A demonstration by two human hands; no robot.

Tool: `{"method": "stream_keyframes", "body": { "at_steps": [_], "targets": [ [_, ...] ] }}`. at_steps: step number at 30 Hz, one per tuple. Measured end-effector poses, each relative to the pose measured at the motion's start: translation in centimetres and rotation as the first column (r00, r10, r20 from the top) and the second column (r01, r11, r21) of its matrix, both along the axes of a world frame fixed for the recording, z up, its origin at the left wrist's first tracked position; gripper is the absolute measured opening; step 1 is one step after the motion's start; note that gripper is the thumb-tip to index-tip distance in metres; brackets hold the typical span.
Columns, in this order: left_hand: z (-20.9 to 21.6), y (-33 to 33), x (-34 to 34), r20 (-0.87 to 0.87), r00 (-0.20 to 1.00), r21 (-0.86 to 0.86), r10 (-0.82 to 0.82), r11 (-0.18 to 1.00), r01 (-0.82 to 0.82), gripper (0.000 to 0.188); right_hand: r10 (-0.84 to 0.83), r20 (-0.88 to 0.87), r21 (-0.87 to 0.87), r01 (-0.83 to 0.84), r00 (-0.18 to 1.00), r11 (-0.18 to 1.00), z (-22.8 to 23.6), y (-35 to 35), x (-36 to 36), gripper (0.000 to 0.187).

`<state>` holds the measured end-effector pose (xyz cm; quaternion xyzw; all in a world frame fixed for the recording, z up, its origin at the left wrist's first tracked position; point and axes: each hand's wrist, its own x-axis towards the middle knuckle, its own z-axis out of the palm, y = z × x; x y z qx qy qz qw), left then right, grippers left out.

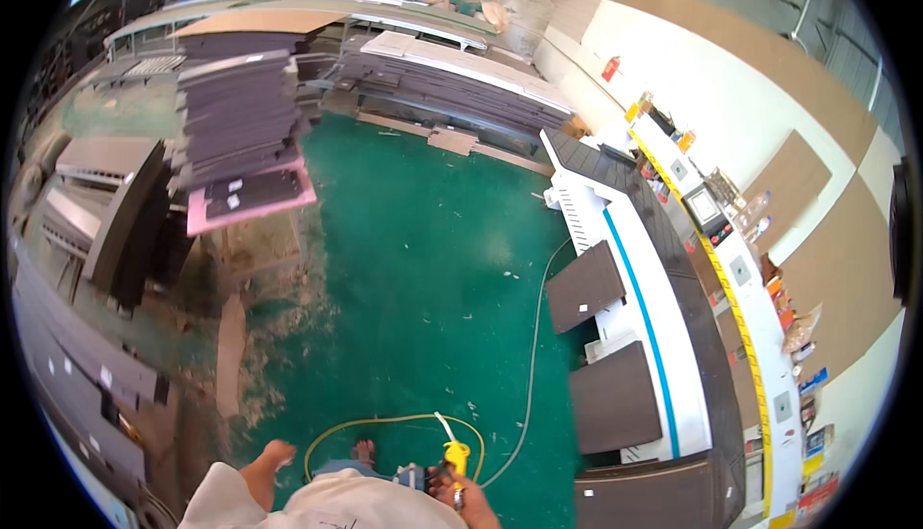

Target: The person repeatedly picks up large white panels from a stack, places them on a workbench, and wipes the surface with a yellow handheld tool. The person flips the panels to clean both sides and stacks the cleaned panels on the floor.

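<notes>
In my right hand (463, 497) is a yellow air blow gun (457, 457), with my fingers wrapped round its handle. A short pale tube (442, 425) sticks out from its far end. A yellow hose (385, 421) loops over the green floor around my feet. My left hand (279, 452) hangs by my side, holding nothing, its fingers loose and small in view. On the right, dark brown panels (616, 399) rest against the side of a long white machine (652, 332) with a blue stripe.
Stacked dark panels (236, 111) stand on the left, above a pink-edged board (306, 186). More panels (433, 77) lie in a low pile at the back. A grey hose (535, 351) crosses the green floor (433, 270). Bottles and boxes line a ledge at right.
</notes>
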<state>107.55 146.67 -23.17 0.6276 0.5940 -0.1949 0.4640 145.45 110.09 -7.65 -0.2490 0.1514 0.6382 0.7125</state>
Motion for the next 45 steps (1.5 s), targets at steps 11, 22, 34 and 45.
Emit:
{"method": "stream_keyframes", "body": {
  "at_steps": [11,22,34,45],
  "targets": [
    [12.5,33.6,40.2,0.545,0.827,0.131,0.139,0.960,-0.248,0.033,-0.203,0.198,0.057,0.195,0.959,0.979,6.4,29.9,31.7,0.034],
    [5.7,40.8,42.3,-0.225,0.788,-0.181,0.574,0.770,-0.612,0.028,-0.001,0.382,0.060,-0.024,0.924,0.998,15.1,61.4,63.2,0.045],
    [2.0,82.1,83.0,0.297,0.640,-0.190,0.708,0.701,-0.687,0.025,0.041,0.552,0.065,-0.092,0.833,0.994,22.1,99.2,89.9,0.046],
    [16.0,121.1,117.2,0.473,0.843,0.156,0.256,0.917,-0.366,0.033,-0.341,0.756,0.078,0.441,0.558,0.894,20.4,129.1,125.2,0.048]
  ]
}}
